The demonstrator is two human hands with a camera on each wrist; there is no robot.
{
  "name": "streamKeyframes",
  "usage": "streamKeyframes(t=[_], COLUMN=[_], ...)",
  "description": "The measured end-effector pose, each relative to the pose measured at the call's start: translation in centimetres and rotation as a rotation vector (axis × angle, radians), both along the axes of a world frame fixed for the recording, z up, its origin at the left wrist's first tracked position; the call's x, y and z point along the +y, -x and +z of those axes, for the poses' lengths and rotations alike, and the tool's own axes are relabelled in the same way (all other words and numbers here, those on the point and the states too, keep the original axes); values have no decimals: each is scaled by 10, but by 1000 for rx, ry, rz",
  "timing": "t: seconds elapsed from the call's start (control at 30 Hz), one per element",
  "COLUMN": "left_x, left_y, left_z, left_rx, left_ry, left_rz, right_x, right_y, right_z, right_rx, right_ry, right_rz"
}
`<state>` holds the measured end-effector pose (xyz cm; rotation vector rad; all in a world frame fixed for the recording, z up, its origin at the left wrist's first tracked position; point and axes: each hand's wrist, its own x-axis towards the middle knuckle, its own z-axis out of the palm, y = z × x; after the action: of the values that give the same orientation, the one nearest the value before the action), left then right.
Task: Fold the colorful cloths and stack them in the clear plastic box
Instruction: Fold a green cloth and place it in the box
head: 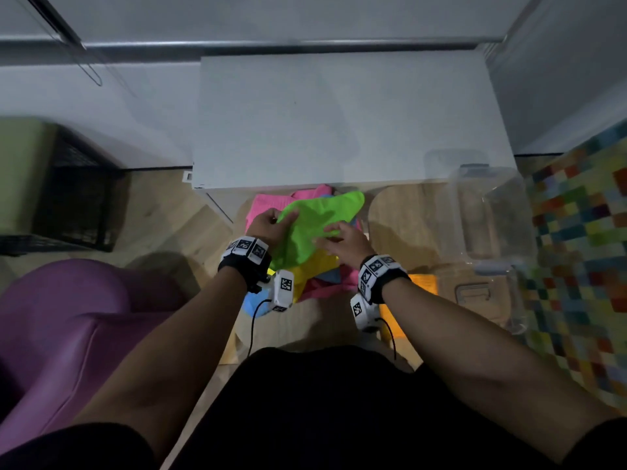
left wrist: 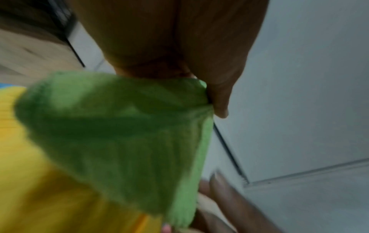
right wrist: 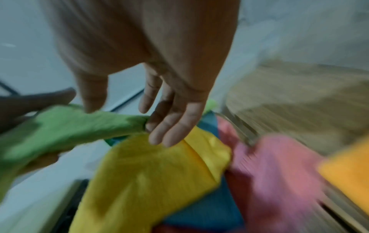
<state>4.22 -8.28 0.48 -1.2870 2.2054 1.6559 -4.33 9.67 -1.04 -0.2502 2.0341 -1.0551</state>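
A bright green cloth [head: 315, 225] is held up over a pile of pink [head: 268, 205], yellow [head: 319, 269] and blue [head: 254, 303] cloths just in front of the white table. My left hand [head: 274, 220] pinches its left edge, the thumb [left wrist: 217, 100] clamped on the green cloth [left wrist: 119, 134]. My right hand [head: 330, 234] holds the other side. The green cloth [right wrist: 66, 126] bunches to a point against the right fingers [right wrist: 165, 126], above the yellow cloth [right wrist: 149, 173]. The clear plastic box [head: 488, 212] stands empty at the right.
The white table [head: 339, 120] stands beyond the pile. A clear lid [head: 475, 293] and an orange cloth [head: 420, 283] lie at the right, by a checkered rug [head: 583, 249]. A purple seat [head: 68, 334] and a black crate [head: 78, 191] are at the left.
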Motion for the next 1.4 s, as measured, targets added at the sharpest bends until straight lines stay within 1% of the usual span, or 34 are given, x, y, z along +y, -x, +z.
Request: streamKeyframes(t=[0.07, 0.13, 0.2, 0.23, 0.33, 0.37, 0.4, 0.47, 0.5, 0.57, 0.63, 0.7, 0.77, 0.8, 0.87, 0.93, 0.97, 1.0, 1.03, 1.1, 1.13, 1.17, 1.2, 1.3, 1.33, 1.37, 1.4], left_x=[7, 11, 15, 17, 16, 16, 15, 20, 23, 32, 32, 24, 19, 18, 19, 17, 14, 12, 9, 2, 0, -4, -8, -12, -11, -11, -10], left_y=[17, 33, 47, 52, 65, 67, 68, 70, 72, 75, 77, 77, 78, 80, 85, 89, 92, 94, 96, 100, 100, 99, 98, 93, 90, 87, 83], left_z=[17, 35, 51, 58, 66, 68, 69, 72, 73, 82, 93, 102, 106, 109, 115, 123, 128, 134, 139, 146, 148, 146, 142, 126, 121, 112, 105], left_rx=[79, 162, 244, 278, 292, 296, 286, 258, 276, 386, 486, 454, 414, 427, 461, 469, 475, 487, 515, 571, 580, 571, 542, 447, 415, 373, 308], left_ry=[-60, -150, -268, -289, -225, -184, -130, 52, 139, 220, 241, 273, 288, 277, 247, 199, 163, 113, 51, -84, -135, -162, -154, -41, 16, 90, 171], left_rz=[-3, -27, -31, -15, 118, 136, 136, 91, 90, 192, 293, 279, 238, 211, 150, 155, 162, 166, 168, 147, 113, 72, 40, -21, -45, -80, -122], right_x=[-10, -18, -22, -22, -14, -10, -6, 1, 4, 12, 22, 33, 39, 41, 43, 42, 42, 40, 37, 31, 29, 29, 28, 34, 35, 36, 36], right_y=[7, 15, 25, 31, 53, 59, 66, 77, 80, 87, 96, 110, 116, 119, 120, 119, 120, 121, 123, 120, 120, 120, 120, 115, 115, 115, 115], right_z=[22, 39, 53, 58, 73, 78, 83, 89, 93, 99, 101, 102, 108, 112, 123, 134, 138, 140, 142, 152, 152, 151, 149, 145, 140, 138, 136], right_rx=[-98, -166, -157, -143, -98, -79, -58, -45, -59, -57, 19, 133, 251, 287, 331, 393, 415, 398, 345, 87, -79, -214, -281, -268, -263, -243, -243], right_ry=[88, 172, 270, 303, 307, 300, 296, 321, 354, 383, 342, 231, 145, 172, 338, 458, 478, 483, 442, 450, 527, 577, 569, 342, 286, 260, 267], right_rz=[22, -6, -78, -118, -193, -203, -203, -209, -222, -260, -332, -375, -346, -378, -490, -464, -402, -356, -327, -313, -271, -213, -138, 106, 160, 159, 119])
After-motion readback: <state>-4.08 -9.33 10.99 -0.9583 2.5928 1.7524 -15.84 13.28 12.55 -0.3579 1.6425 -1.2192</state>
